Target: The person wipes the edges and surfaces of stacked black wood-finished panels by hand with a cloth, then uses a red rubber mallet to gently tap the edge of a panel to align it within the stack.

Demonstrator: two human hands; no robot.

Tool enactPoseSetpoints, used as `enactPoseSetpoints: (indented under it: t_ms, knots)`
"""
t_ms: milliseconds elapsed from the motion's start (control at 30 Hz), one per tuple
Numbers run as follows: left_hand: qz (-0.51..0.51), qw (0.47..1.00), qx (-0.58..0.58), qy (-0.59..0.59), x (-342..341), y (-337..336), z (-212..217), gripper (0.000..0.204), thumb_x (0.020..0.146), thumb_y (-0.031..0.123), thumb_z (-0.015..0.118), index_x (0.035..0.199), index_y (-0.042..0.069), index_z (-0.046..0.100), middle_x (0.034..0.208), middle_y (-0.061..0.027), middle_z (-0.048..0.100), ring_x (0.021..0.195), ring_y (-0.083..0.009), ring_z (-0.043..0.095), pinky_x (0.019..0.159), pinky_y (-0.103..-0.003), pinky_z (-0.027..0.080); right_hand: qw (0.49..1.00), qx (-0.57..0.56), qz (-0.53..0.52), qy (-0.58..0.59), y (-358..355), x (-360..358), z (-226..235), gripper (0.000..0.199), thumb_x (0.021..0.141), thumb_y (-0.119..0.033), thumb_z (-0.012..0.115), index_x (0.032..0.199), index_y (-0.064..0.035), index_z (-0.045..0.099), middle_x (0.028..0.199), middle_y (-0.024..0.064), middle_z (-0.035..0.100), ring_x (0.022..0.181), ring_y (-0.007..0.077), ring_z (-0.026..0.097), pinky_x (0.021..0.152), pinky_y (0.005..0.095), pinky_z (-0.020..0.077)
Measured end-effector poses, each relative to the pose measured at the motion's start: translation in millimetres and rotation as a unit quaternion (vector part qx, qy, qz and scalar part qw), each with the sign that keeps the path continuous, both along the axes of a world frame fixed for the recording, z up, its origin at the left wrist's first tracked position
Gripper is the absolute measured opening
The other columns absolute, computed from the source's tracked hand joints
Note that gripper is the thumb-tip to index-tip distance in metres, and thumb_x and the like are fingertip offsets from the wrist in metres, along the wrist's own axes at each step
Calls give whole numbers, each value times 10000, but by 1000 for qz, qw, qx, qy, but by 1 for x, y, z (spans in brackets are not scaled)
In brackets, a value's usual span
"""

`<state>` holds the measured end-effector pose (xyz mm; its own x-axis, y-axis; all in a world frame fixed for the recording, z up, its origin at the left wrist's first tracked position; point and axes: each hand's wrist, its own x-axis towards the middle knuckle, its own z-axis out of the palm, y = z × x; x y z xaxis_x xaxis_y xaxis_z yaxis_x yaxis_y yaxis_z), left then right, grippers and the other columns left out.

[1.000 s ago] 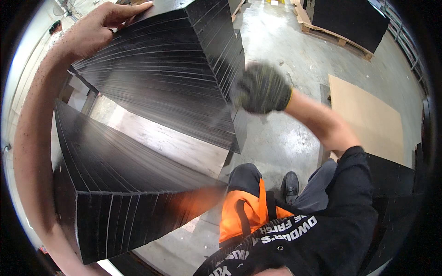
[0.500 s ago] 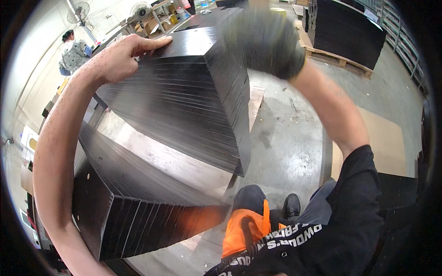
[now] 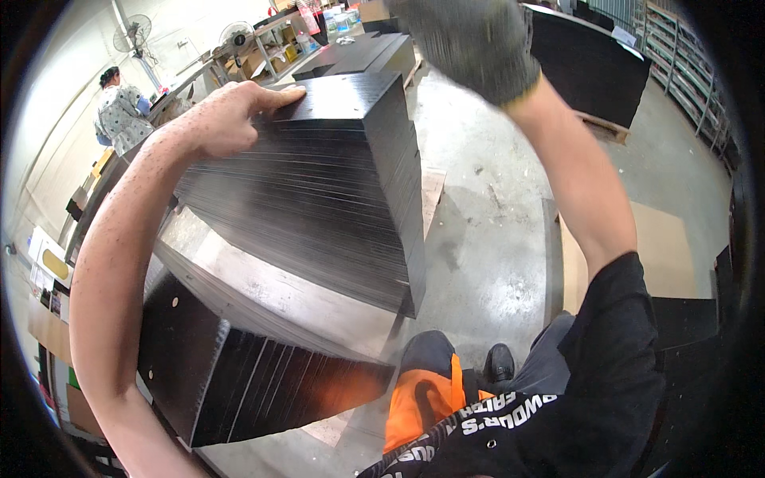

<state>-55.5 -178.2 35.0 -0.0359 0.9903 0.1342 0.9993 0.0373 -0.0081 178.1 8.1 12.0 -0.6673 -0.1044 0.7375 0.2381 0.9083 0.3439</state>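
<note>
A tall stack of thin black panels (image 3: 295,183) stands in front of me, its layered edges facing me. My left hand (image 3: 227,119) is bare and rests at the stack's upper left, one finger stretched out flat on the top panel; its other fingers are partly hidden. My right hand (image 3: 474,52) wears a dark grey work glove with a yellowish cuff. It is raised in the air beyond the stack's right corner, cut by the upper edge and blurred, so its fingers cannot be made out. A second pile of black panels (image 3: 263,382) leans at the lower left, inside my left arm.
A pale board (image 3: 271,263) lies between the two piles. Farther off are another low black stack (image 3: 358,54) and a big black stack (image 3: 586,68) on a wooden pallet. A person (image 3: 121,111) stands at the far left near fans. Tan board (image 3: 645,247) lies right.
My right hand has risen and moved slightly away from the stack's right corner. My left hand stays on the stack, and the whole view has shifted a little.
</note>
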Motion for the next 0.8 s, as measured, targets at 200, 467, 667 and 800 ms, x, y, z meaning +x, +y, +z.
enactPoseSetpoints:
  t_ms: [200, 467, 667, 800]
  knots:
    - [16, 999, -27, -2, -15, 29, 17, 732, 790, -131, 554, 1450, 175, 472, 1188, -117, 690, 1066, -175, 634, 1037, -369, 454, 968, 107, 204, -103, -9, 26, -193, 157, 837, -265, 658, 938, -145, 657, 602, 21, 563, 520, 216, 564, 484, 363, 438]
    - [17, 999, -37, -33, -35, 48, 32, 714, 787, -165, 493, 1426, 153, 496, 1241, -144, 656, 1171, -205, 602, 1156, -433, 374, 955, -65, 118, -264, -21, 31, -308, 158, 818, -241, 558, 900, -116, 609, 662, 69, 587, 597, 269, 599, 525, 428, 425]
    - [88, 988, -124, -12, 7, 38, 55, 694, 820, -64, 518, 1458, 204, 464, 1254, -131, 657, 1124, -241, 608, 1012, -383, 438, 966, 252, -45, -19, 4, 12, -212, 236, 902, -261, 591, 1030, -70, 644, 724, 30, 613, 643, 179, 609, 531, 361, 471]
    - [67, 992, -96, -42, 12, 33, 44, 744, 759, -94, 489, 1448, 187, 475, 1261, -155, 653, 1115, -247, 610, 984, -376, 451, 969, -168, 173, -56, 34, 27, -128, 256, 986, -140, 513, 1193, -22, 608, 972, 87, 667, 877, 178, 658, 763, 303, 548]
